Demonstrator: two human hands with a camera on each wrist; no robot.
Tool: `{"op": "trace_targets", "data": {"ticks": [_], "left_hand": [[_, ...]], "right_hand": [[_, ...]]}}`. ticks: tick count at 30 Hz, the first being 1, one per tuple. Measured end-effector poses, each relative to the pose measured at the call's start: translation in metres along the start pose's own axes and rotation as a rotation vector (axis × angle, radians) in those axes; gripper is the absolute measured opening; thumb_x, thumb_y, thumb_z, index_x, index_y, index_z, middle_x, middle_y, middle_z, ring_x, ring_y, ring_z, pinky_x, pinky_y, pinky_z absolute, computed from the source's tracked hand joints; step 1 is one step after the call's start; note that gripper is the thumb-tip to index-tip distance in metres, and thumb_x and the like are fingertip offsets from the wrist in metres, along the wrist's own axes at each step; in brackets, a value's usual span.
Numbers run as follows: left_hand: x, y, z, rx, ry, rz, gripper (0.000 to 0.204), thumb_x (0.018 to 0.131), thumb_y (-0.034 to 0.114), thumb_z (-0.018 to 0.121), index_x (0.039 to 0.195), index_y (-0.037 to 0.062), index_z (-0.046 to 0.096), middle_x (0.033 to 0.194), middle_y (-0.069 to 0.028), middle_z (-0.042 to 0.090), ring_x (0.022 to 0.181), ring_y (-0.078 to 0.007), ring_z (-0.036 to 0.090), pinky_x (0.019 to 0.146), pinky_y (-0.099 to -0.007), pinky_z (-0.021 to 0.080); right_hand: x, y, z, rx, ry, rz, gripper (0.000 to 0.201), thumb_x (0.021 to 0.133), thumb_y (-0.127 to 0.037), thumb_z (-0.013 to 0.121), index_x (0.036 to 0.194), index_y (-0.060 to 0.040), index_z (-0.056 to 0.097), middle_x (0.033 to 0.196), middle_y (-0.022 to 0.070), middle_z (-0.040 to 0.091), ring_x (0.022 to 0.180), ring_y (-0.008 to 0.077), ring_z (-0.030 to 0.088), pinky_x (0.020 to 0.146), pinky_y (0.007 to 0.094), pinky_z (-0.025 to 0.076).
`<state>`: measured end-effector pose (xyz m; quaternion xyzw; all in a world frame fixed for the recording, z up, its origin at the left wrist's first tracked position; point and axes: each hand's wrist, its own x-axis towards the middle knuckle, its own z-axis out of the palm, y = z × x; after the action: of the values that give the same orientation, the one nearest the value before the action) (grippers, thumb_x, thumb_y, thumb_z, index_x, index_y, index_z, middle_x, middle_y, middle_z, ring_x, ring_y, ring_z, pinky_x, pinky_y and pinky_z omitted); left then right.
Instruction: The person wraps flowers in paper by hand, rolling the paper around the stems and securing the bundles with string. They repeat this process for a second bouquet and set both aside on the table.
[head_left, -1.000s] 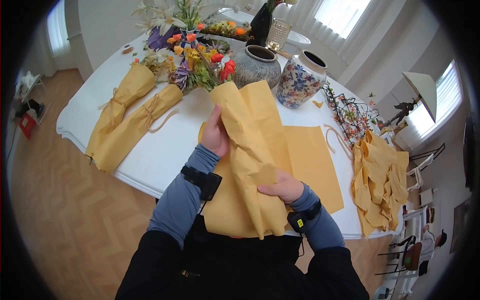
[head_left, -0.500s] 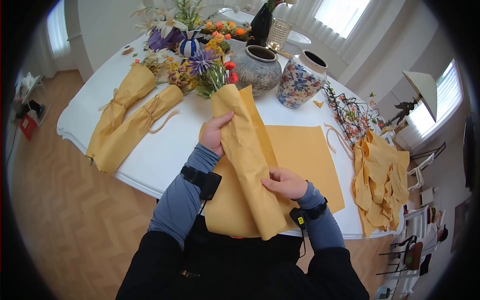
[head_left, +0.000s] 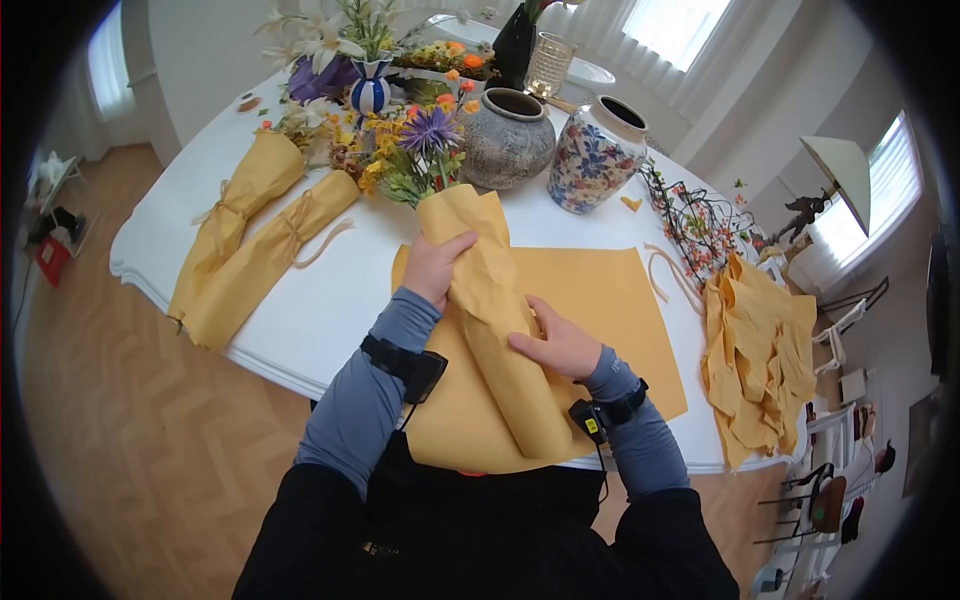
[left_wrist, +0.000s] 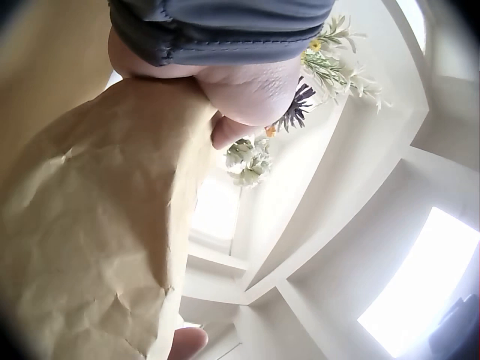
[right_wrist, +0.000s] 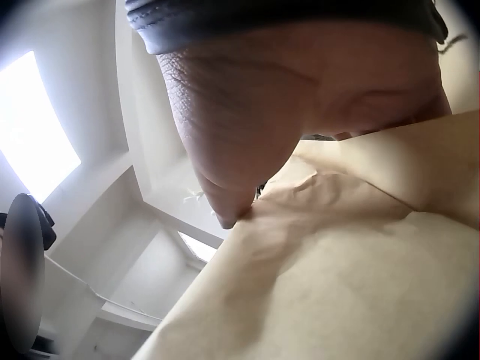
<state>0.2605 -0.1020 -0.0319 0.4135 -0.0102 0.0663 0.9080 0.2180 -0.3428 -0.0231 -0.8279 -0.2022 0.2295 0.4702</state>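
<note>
A roll of yellow-brown paper (head_left: 500, 350) is wrapped round a bouquet, whose purple flower (head_left: 430, 131) and green leaves stick out at the top. The left hand (head_left: 437, 268) grips the upper part of the roll, thumb across its front. Lower down, the right hand (head_left: 560, 341) holds the roll's right side, thumb on the front and other fingers partly hidden. Beneath lies a flat paper sheet (head_left: 620, 330). Creased paper (left_wrist: 97, 225) fills much of the left wrist view beside the left hand (left_wrist: 244, 90). In the right wrist view the right hand (right_wrist: 240, 112) touches the paper (right_wrist: 322, 277).
Two tied paper bundles (head_left: 215, 240) lie on the left of the white table (head_left: 150, 235). Behind stand a grey vase (head_left: 507, 140), a floral vase (head_left: 595, 155) and a striped vase (head_left: 371, 92) with flowers. Twigs with blossoms (head_left: 690, 220) and crumpled paper (head_left: 757, 360) are on the right.
The loose paper flap has been wrapped round into a narrower roll. The bouquet top has tilted toward the person, showing the purple flower. The right hand has moved slightly up along the roll.
</note>
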Motion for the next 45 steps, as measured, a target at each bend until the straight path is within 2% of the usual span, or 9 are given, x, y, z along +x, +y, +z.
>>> {"op": "trace_targets", "data": {"ticks": [2, 9, 14, 16, 23, 26, 32, 37, 45], "left_hand": [[0.003, -0.004, -0.005, 0.074, 0.038, -0.012, 0.039, 0.091, 0.007, 0.069, 0.127, -0.0016, 0.058, 0.116, -0.0129, 0.069, 0.101, -0.0244, 0.070, 0.087, -0.0383, 0.058], [0.003, -0.002, -0.004, 0.158, 0.121, 0.011, 0.038, 0.091, 0.009, 0.068, 0.126, -0.0028, 0.058, 0.115, -0.0134, 0.069, 0.100, -0.0252, 0.070, 0.087, -0.0382, 0.058], [0.006, 0.010, -0.008, -0.408, -0.143, -0.187, 0.041, 0.099, 0.023, 0.059, 0.132, -0.0013, 0.055, 0.128, -0.0139, 0.065, 0.116, -0.0277, 0.063, 0.103, -0.0431, 0.049], [0.002, 0.012, -0.007, -0.440, -0.197, -0.171, 0.043, 0.101, 0.026, 0.056, 0.133, -0.0017, 0.054, 0.130, -0.0139, 0.064, 0.119, -0.0281, 0.062, 0.106, -0.0439, 0.047], [-0.013, 0.024, 0.009, -0.521, -0.456, -0.210, 0.045, 0.102, 0.031, 0.054, 0.133, -0.0025, 0.056, 0.129, -0.0162, 0.065, 0.118, -0.0288, 0.063, 0.106, -0.0450, 0.048], [0.001, 0.009, -0.015, -0.459, -0.219, -0.272, 0.039, 0.099, 0.023, 0.059, 0.127, -0.0028, 0.058, 0.119, -0.0155, 0.069, 0.107, -0.0281, 0.069, 0.096, -0.0441, 0.055], [0.009, 0.000, -0.017, -0.144, -0.094, -0.165, 0.030, 0.094, 0.014, 0.063, 0.119, -0.0028, 0.063, 0.108, -0.0148, 0.072, 0.096, -0.0291, 0.072, 0.089, -0.0432, 0.059], [0.013, 0.002, -0.024, -0.180, -0.086, -0.229, 0.031, 0.095, 0.014, 0.062, 0.121, -0.0023, 0.062, 0.110, -0.0149, 0.072, 0.097, -0.0296, 0.072, 0.090, -0.0441, 0.059], [0.012, 0.011, -0.027, -0.303, -0.135, -0.321, 0.031, 0.097, 0.015, 0.061, 0.123, -0.0017, 0.061, 0.113, -0.0151, 0.071, 0.102, -0.0301, 0.070, 0.093, -0.0441, 0.058]], "right_hand": [[0.000, -0.003, 0.005, -0.131, 0.026, -0.005, 0.089, 0.091, -0.043, 0.071, 0.151, 0.0072, 0.028, 0.131, 0.0220, 0.060, 0.118, 0.0245, 0.061, 0.101, 0.0322, 0.047], [-0.005, -0.026, 0.001, 0.085, -0.141, -0.032, 0.082, 0.089, -0.027, 0.075, 0.151, 0.0044, 0.031, 0.141, 0.0172, 0.054, 0.128, 0.0225, 0.054, 0.108, 0.0336, 0.042], [-0.012, -0.028, -0.006, 0.334, -0.189, -0.044, 0.073, 0.092, -0.012, 0.070, 0.153, -0.0002, 0.030, 0.145, 0.0116, 0.051, 0.131, 0.0207, 0.052, 0.111, 0.0349, 0.040], [-0.013, -0.022, -0.004, 0.735, -0.292, -0.078, 0.074, 0.093, -0.010, 0.069, 0.154, -0.0016, 0.028, 0.147, 0.0114, 0.050, 0.133, 0.0205, 0.051, 0.113, 0.0364, 0.040], [-0.006, -0.002, 0.003, 0.878, -0.465, -0.087, 0.075, 0.094, -0.012, 0.070, 0.155, -0.0029, 0.027, 0.149, 0.0114, 0.049, 0.134, 0.0203, 0.051, 0.113, 0.0372, 0.040], [-0.005, -0.001, 0.003, 0.820, -0.482, -0.021, 0.074, 0.094, -0.013, 0.070, 0.154, -0.0028, 0.029, 0.147, 0.0112, 0.051, 0.133, 0.0199, 0.052, 0.112, 0.0360, 0.042], [-0.010, 0.003, 0.001, 0.556, -0.395, -0.005, 0.065, 0.099, -0.019, 0.064, 0.152, -0.0016, 0.032, 0.141, 0.0099, 0.056, 0.124, 0.0160, 0.058, 0.105, 0.0325, 0.047], [-0.013, -0.003, 0.012, 0.580, -0.280, 0.057, 0.048, 0.104, -0.020, 0.057, 0.145, 0.0003, 0.043, 0.136, 0.0082, 0.060, 0.119, 0.0137, 0.060, 0.104, 0.0320, 0.048], [-0.013, 0.004, 0.008, 0.586, -0.353, 0.110, 0.044, 0.102, -0.014, 0.057, 0.143, -0.0004, 0.047, 0.134, 0.0076, 0.062, 0.117, 0.0140, 0.061, 0.104, 0.0326, 0.048]]}}
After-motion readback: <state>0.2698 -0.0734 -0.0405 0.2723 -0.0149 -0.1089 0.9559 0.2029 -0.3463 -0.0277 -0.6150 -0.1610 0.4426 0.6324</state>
